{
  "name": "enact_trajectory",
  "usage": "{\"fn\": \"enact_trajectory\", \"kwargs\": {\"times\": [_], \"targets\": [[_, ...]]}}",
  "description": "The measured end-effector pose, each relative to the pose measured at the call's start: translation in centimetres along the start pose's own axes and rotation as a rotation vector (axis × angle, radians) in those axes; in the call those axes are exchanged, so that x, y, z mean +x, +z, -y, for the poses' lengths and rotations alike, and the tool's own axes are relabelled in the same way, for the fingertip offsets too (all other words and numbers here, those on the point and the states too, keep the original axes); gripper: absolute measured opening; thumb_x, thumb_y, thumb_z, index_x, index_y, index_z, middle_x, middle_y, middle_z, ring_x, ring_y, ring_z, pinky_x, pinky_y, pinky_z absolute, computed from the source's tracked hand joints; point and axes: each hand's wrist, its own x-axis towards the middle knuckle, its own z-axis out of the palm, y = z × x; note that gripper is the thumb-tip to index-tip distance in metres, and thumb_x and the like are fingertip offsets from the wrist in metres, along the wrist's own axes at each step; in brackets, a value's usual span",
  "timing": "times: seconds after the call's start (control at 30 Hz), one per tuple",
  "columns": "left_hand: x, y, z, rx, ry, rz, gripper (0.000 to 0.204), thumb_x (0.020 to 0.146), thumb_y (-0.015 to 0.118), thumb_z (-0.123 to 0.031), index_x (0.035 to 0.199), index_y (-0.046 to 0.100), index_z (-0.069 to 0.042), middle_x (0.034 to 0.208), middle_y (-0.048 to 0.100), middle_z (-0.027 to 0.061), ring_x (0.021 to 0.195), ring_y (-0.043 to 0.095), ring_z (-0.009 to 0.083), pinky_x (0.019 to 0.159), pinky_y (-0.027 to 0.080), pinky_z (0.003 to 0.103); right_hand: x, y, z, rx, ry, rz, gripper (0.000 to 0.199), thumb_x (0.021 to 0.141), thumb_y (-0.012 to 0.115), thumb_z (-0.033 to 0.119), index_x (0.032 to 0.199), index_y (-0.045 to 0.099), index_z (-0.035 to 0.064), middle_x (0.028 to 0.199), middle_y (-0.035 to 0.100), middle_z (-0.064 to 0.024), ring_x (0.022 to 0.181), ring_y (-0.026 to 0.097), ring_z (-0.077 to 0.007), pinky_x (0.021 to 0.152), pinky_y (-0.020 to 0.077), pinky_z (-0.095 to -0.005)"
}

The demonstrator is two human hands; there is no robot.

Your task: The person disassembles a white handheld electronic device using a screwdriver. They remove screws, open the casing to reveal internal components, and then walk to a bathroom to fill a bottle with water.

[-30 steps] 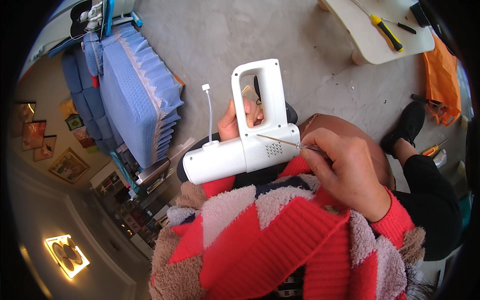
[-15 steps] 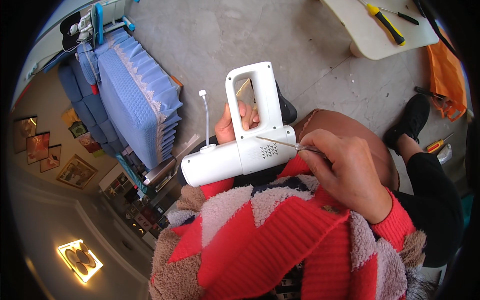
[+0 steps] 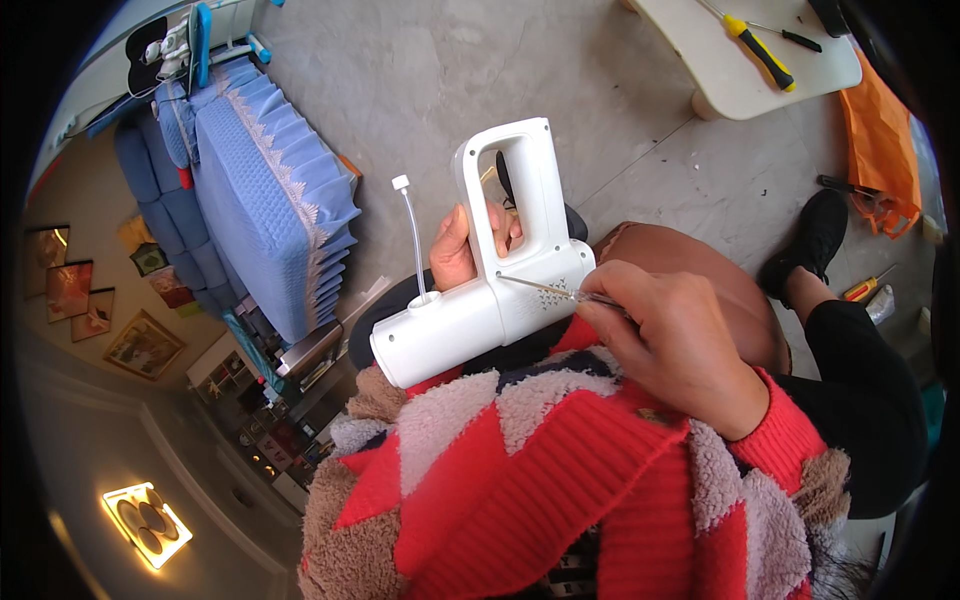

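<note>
A white handheld appliance (image 3: 440, 335) with a looped handle, a round barrel and a patch of small vents lies across my lap. My left hand (image 3: 455, 252) is closed on it from behind at the handle, several fingers showing through the loop. In my right hand (image 3: 680, 340) is a screwdriver (image 3: 540, 287) with a thin metal shaft and a clear handle mostly hidden by my fingers. Its tip meets a small screw hole near the handle's base. From the barrel's top rises a thin clear tube (image 3: 412, 225) with a white cap.
A pale low table (image 3: 790, 65) at the far right bears a yellow-and-black screwdriver (image 3: 765, 60) and a thin black one. Beyond my right foot are an orange bag (image 3: 880, 150) and another screwdriver (image 3: 865, 287) on the floor. A blue covered sofa (image 3: 260, 200) stands left.
The screwdriver's tip has shifted left from the casing's surface to the screw hole by the handle's base. The appliance has turned slightly, its barrel end moving nearer me.
</note>
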Motion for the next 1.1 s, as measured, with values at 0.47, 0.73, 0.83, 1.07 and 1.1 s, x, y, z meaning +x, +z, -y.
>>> {"fn": "enact_trajectory", "kwargs": {"times": [0.47,0.73,0.83,1.07,1.1], "targets": [[-0.5,0.3,-0.7,0.023,0.088,0.079,0.043,0.097,0.054,-0.040,0.083,0.058,0.000,0.068,0.059,0.0100,0.082,0.058,0.0202,0.076,0.049,0.033,-1.1,1.6,1.7,-0.203,-0.069,-0.076,0.019,0.086,0.062,0.015,0.075,0.058,0.0010,0.057,0.059,-0.0179,0.054,0.062,-0.0356,0.052,0.0491,-0.0443],[-0.9,-0.2,-1.6,0.184,0.121,0.133,0.042,0.096,0.057,-0.040,0.092,0.061,0.003,0.076,0.064,0.0129,0.074,0.062,0.0186,0.071,0.052,0.031,-1.4,1.6,2.6,-0.180,0.006,-0.075,0.021,0.085,0.062,0.016,0.071,0.062,-0.0005,0.060,0.059,-0.0210,0.057,0.062,-0.0385,0.055,0.0495,-0.0469],[-0.9,-0.2,-1.6,0.171,0.137,0.140,0.040,0.095,0.058,-0.038,0.093,0.061,0.002,0.080,0.066,0.0132,0.067,0.063,0.0165,0.065,0.053,0.029,-1.5,1.7,2.9,-0.145,0.054,-0.068,0.022,0.086,0.061,0.016,0.072,0.063,-0.0012,0.062,0.060,-0.0222,0.059,0.062,-0.0395,0.057,0.0498,-0.0470],[-1.2,-0.4,-1.8,0.213,0.170,0.094,0.034,0.095,0.060,-0.033,0.097,0.062,0.001,0.085,0.068,0.0127,0.063,0.064,0.0136,0.059,0.054,0.026,-1.9,2.0,3.4,-0.141,0.046,-0.068,0.024,0.086,0.061,0.018,0.072,0.065,-0.0015,0.066,0.061,-0.0233,0.063,0.062,-0.0410,0.060,0.0497,-0.0476],[-1.2,-0.4,-1.9,0.219,0.174,0.101,0.034,0.095,0.060,-0.033,0.097,0.062,0.001,0.085,0.068,0.0126,0.064,0.064,0.0136,0.059,0.054,0.026,-2.0,2.1,3.3,-0.114,0.067,-0.074,0.024,0.086,0.062,0.018,0.073,0.065,-0.0015,0.066,0.061,-0.0234,0.063,0.062,-0.0413,0.061,0.0496,-0.0477]]}}
